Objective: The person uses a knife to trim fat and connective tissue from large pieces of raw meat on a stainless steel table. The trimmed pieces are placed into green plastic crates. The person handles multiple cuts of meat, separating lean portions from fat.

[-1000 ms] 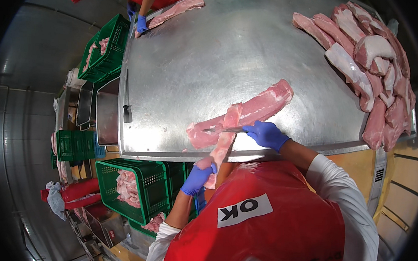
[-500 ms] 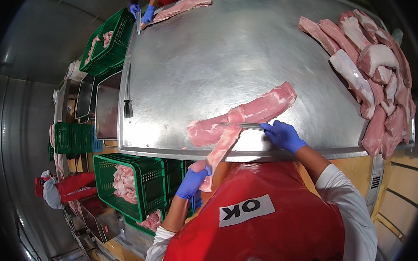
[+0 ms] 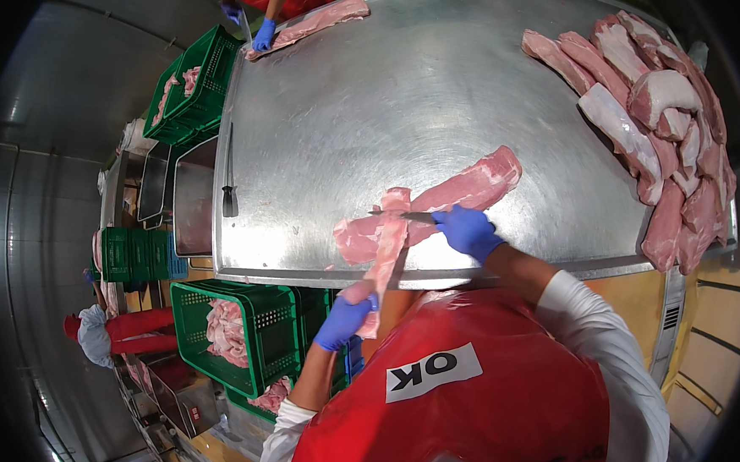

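My left hand (image 3: 344, 321), in a blue glove, is closed on the lower end of a long, pale pink strip of meat (image 3: 384, 260) near the table's front edge. My blue-gloved right hand (image 3: 465, 231) grips a knife (image 3: 420, 217), its blade lying across that strip. Under the strip's upper part, a long loin (image 3: 477, 179) rests diagonally on the steel table (image 3: 337, 114).
A pile of meat (image 3: 659, 103) fills the table's right end. A co-worker's gloved hands (image 3: 263, 34) work on meat at the far edge; another person (image 3: 139, 334) bends at left. Green crates (image 3: 236, 328), steel trays (image 3: 194, 199) and a black-handled steel tool (image 3: 229, 197) are at left.
Since half a second ago my right hand and knife have moved left and slightly up. The strip's upper end has shifted left along the loin. The co-worker's hands moved slightly.
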Available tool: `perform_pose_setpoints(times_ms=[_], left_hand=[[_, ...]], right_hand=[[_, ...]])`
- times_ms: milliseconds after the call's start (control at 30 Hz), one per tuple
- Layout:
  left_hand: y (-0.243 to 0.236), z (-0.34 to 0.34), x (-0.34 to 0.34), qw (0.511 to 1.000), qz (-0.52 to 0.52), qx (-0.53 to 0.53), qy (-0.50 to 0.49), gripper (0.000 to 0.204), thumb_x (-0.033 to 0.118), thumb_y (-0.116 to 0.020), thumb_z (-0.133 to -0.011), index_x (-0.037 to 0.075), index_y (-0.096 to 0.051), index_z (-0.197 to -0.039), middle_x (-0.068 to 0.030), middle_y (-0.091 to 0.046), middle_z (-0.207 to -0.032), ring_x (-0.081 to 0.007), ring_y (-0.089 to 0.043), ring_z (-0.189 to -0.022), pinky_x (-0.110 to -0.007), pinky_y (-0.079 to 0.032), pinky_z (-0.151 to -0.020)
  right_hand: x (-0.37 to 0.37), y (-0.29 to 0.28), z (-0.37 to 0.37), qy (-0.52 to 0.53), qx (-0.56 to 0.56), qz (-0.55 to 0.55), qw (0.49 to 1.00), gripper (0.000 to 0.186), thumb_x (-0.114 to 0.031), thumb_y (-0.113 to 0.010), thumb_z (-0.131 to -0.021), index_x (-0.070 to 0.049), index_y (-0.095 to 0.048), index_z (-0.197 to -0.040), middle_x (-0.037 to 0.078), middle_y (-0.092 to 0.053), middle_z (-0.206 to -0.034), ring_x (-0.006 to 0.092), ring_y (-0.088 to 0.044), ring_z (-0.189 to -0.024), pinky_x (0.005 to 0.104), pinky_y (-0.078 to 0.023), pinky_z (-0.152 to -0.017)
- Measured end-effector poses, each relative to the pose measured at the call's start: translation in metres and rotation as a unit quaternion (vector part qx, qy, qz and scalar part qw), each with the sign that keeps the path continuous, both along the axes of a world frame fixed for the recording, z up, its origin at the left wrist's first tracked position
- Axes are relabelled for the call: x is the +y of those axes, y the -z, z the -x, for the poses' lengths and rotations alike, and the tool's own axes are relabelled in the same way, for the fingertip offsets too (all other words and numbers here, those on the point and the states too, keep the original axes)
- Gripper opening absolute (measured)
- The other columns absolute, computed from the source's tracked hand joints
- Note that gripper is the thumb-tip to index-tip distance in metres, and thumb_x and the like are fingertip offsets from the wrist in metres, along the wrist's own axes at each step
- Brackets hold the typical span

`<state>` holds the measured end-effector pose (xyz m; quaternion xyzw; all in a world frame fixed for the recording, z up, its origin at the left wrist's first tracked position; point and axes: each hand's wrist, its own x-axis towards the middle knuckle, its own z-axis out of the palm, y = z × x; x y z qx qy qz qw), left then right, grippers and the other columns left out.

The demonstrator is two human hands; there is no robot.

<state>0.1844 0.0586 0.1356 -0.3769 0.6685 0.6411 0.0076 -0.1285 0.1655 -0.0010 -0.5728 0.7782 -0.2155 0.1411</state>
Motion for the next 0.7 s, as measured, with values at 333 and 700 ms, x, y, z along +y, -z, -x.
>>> perform_pose_setpoints(times_ms=[333,700], left_hand=[[-0.031,-0.061,-0.005,0.995,-0.034,-0.041,-0.089,0.014,0.002,-0.054,-0.094,0.002,-0.068,-0.096,-0.0059,-0.070,-0.089,-0.0145,-0.068,-0.084,-0.030,-0.057,-0.078],[-0.094,0.077,-0.051,0.992,0.118,0.046,-0.021,0.016,0.011,-0.055,-0.091,0.003,-0.069,-0.090,-0.0038,-0.066,-0.090,-0.0124,-0.062,-0.087,-0.027,-0.049,-0.082]], right_hand=[[0.036,-0.028,0.055,0.010,-0.027,-0.051,0.998,0.035,-0.036,-0.058,-0.104,-0.021,-0.073,-0.131,0.017,-0.070,-0.099,0.0370,-0.071,-0.091,0.0502,-0.058,-0.081],[0.047,0.003,0.012,0.088,-0.146,0.086,0.982,0.036,-0.035,-0.068,-0.101,-0.020,-0.075,-0.133,0.018,-0.072,-0.095,0.0376,-0.072,-0.088,0.0465,-0.059,-0.080]])
